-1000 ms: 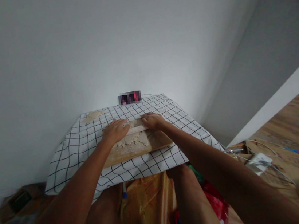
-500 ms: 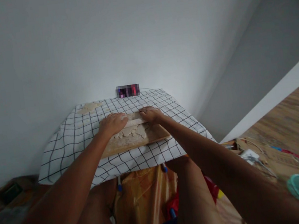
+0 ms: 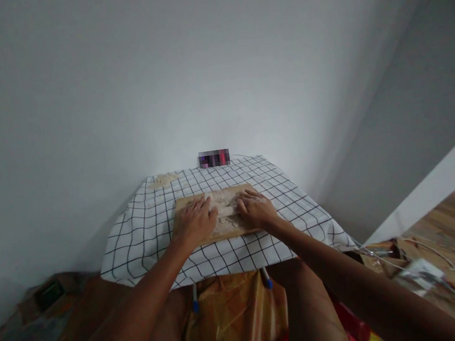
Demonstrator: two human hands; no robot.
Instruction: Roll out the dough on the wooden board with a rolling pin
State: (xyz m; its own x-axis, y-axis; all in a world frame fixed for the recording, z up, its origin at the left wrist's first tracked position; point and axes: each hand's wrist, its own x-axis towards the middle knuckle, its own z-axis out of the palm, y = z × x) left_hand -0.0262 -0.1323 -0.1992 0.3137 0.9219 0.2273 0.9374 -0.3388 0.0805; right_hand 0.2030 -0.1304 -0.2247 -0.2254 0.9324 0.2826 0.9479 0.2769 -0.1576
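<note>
A pale rolling pin [image 3: 228, 211] lies crosswise over flattened, floury dough [image 3: 223, 228] on a wooden board [image 3: 182, 202]. My left hand [image 3: 198, 218] holds the pin's left part from above, palm down, its fingers reaching forward over it. On the right part, my right hand [image 3: 254, 207] grips the same way, with its thumb side toward the middle. Only the stretch of pin between the hands shows; its ends are hidden. Beneath the board is a white cloth with black grid lines [image 3: 135, 235].
A flat pale piece [image 3: 163, 180], looking like dough, sits at the cloth's far left corner. A blurred-out dark and red item [image 3: 214, 159] stands against the wall [image 3: 198, 73]. Cables and a white box-like thing [image 3: 421, 274] lie on the floor at right.
The rolling pin and both hands have come back toward me over the board, baring its far part. My fingers are stretched further forward. The whole view has shifted, placing the table lower and further right.
</note>
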